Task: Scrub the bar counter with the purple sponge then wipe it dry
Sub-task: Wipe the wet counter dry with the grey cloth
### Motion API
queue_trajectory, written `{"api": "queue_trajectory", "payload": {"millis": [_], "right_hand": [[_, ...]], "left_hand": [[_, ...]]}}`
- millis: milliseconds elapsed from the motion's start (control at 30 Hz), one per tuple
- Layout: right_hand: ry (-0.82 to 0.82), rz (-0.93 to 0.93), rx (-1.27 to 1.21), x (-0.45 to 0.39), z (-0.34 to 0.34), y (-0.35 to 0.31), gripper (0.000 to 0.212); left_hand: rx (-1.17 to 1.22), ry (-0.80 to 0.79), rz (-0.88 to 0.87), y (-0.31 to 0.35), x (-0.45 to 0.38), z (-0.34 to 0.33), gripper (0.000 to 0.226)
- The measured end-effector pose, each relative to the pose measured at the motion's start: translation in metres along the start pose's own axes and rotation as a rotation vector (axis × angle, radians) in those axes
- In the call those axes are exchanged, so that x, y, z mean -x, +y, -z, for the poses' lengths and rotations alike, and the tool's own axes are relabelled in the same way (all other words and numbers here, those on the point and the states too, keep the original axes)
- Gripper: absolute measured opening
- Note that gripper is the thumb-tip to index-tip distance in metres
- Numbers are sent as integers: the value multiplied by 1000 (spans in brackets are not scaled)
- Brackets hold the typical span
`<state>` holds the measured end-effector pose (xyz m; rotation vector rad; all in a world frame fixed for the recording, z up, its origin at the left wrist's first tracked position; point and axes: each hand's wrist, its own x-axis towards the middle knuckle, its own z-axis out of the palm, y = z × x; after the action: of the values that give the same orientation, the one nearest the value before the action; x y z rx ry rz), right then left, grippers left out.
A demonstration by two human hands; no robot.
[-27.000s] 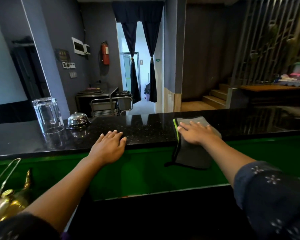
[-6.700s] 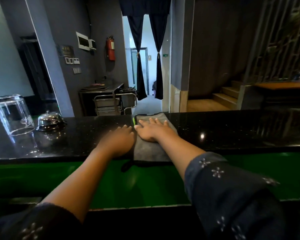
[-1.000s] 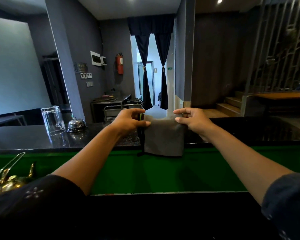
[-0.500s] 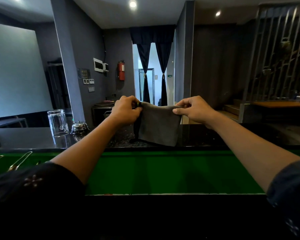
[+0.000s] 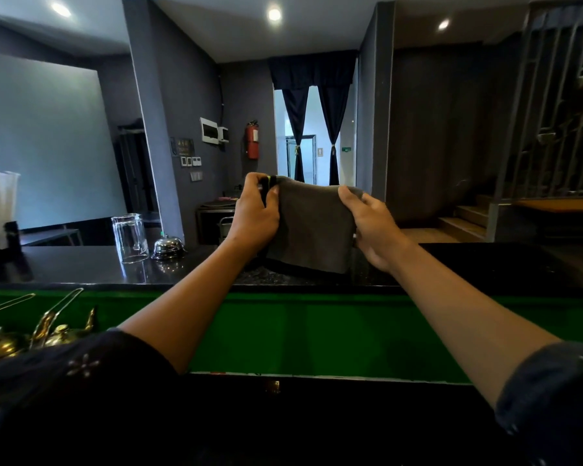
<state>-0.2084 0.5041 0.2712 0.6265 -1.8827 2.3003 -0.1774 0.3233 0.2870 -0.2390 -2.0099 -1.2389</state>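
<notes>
Past the scrubbing, by the look of it, and into the drying half of the job: no purple sponge anywhere in view, only a grey cloth (image 5: pixel 312 227) lifted clear of the black bench (image 5: pixel 81 267) and held up in front of the doorway. Judged to be a refold or a turn of the cloth to a fresh face (or possibly the finish, cloth gathered up to be put away; hard to say which from here).

Next, probably: cloth brought back down flat on the bench top, one palm spread over it, then long strokes along the stone, with care near the upturned glass (image 5: pixel 129 237) and the small service bell (image 5: pixel 168 247) standing to the left.

Left hand (image 5: pixel 254 215) grasping the cloth's upper left corner, fingers curled over the dark, green-trimmed edge, thumb pressed on the near face. Right hand (image 5: pixel 372 223) grasping the right edge, thumb on the front and fingers tucked behind. Cloth stretched fairly taut between both grips, its lower hem hanging just above the bench, whether touching or not impossible to tell.
</notes>
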Motion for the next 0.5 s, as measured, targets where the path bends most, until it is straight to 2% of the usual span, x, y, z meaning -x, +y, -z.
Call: {"api": "queue_trajectory", "payload": {"millis": [100,233,367,500], "right_hand": [[-12,30,-36,4,-10,15,17],[67,137,82,4,-30,44,8],[166,231,224,3,-51,71,19],[176,365,395,11,-78,105,22]], "left_hand": [[-32,45,9,-3,2,3,15],[-82,81,54,-17,11,13,15],[-150,146,94,-40,37,22,18],[-233,242,65,-71,68,38,21]]}}
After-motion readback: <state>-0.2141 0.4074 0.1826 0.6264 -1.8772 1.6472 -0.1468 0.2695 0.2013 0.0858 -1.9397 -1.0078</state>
